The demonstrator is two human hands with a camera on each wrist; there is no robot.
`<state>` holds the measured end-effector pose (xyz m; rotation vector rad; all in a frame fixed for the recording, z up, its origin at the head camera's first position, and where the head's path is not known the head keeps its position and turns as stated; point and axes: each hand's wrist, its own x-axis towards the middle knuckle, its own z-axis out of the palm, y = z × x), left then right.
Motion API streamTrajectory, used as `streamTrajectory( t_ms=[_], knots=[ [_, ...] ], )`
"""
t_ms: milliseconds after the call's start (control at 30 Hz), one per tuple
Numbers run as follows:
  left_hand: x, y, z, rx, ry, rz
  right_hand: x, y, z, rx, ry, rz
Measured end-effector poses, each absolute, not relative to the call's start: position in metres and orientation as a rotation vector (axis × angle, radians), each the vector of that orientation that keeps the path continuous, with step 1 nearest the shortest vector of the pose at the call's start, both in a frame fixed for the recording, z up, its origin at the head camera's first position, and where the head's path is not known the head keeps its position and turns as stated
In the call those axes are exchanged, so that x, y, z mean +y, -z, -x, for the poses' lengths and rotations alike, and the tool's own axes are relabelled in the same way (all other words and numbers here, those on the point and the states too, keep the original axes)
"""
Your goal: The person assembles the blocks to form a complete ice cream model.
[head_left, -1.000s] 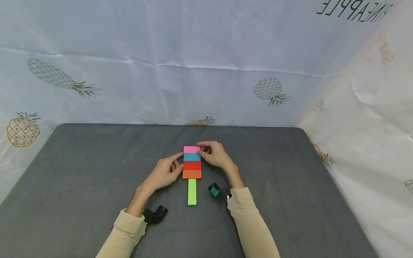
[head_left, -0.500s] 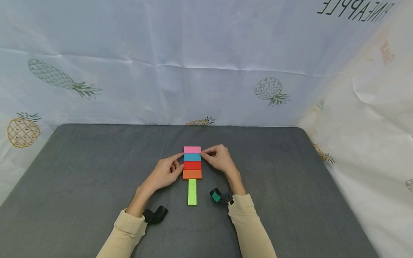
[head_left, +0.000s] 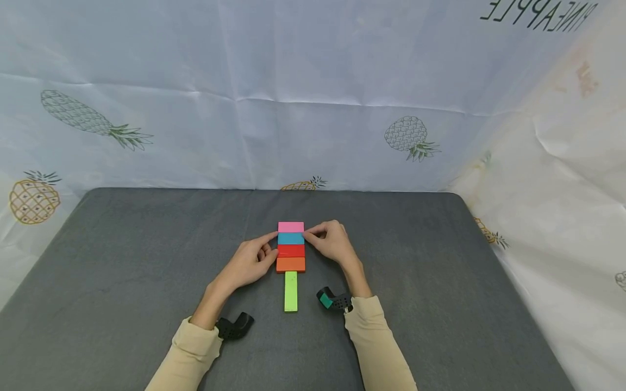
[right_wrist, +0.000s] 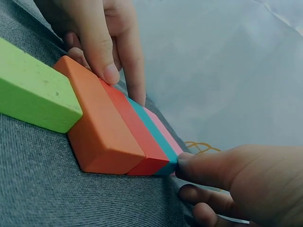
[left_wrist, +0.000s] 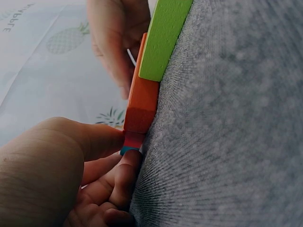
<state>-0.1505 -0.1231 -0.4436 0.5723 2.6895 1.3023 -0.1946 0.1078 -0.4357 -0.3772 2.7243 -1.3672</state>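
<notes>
Four flat blocks lie edge to edge in a column: pink (head_left: pixel 290 227) at the far end, then blue (head_left: pixel 290 238), red (head_left: pixel 290 250) and orange (head_left: pixel 290 264). A green block (head_left: pixel 290 291) runs lengthwise from the orange one's near side, like a stem. My left hand (head_left: pixel 249 262) touches the column's left ends, thumb at the red block and index finger near the blue-pink seam. On the opposite side, my right hand (head_left: pixel 335 240) has its thumb against the blue block's end, plainest in the right wrist view, with the index finger beside it.
The blocks rest on a table with a dark grey cloth (head_left: pixel 146 293). Behind it hangs a pale sheet (head_left: pixel 313 65) printed with pineapples. Black wrist straps (head_left: pixel 236 326) sit at both cuffs.
My right hand has drawn back from the pink block's far right corner to the blue block's right end, thumb and index finger closer together. Left hand and blocks stay put.
</notes>
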Motion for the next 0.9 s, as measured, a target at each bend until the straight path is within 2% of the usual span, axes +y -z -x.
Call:
streamTrajectory(
  t_ms=[900],
  knots=[
    [-0.1238, 0.4436, 0.1498, 2.717, -1.327, -0.623, 0.1081, 0.4383, 0.1962, 2.732, 1.363, 0.389]
  ],
)
